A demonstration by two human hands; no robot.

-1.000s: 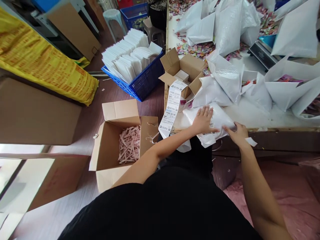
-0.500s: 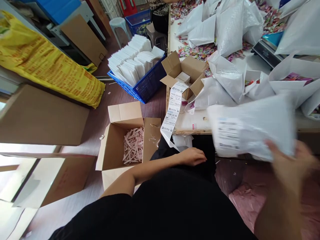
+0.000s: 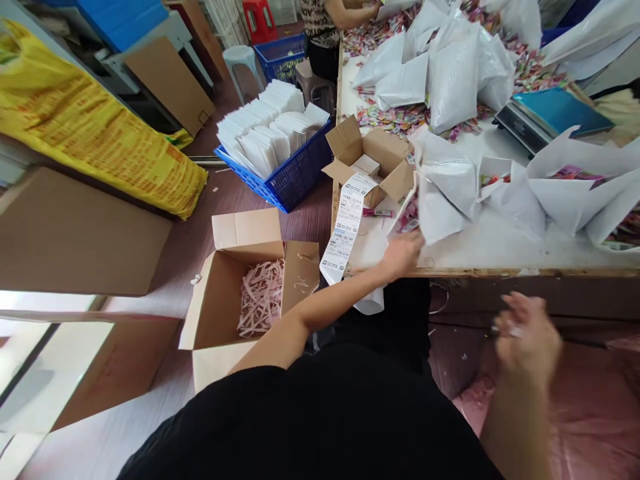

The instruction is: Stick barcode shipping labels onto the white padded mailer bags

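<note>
My left hand (image 3: 403,256) reaches over the front edge of the white table (image 3: 490,247) and closes on the lower corner of a white plastic mailing bag (image 3: 443,197), which stands tilted, with bright sweets (image 3: 407,217) showing beside it. Just left of that hand, a strip of printed shipping labels (image 3: 345,230) hangs over the table edge from a small open carton (image 3: 385,150). My right hand (image 3: 527,337) is blurred, below the table edge at the right, fingers apart. It holds no bag; a small white speck shows at the fingertips.
More white bags (image 3: 455,73) and scattered sweets (image 3: 395,117) cover the table, with a scale (image 3: 545,113) at the right. On the floor stand an open carton of pink paper shreds (image 3: 257,300) and a blue basket of white envelopes (image 3: 280,143). Another person (image 3: 325,20) works at the far end.
The labelled white parcel in my right hand swung off to the right and is gone from view. That hand dropped below the table. My left hand rose from my lap to the bag.
</note>
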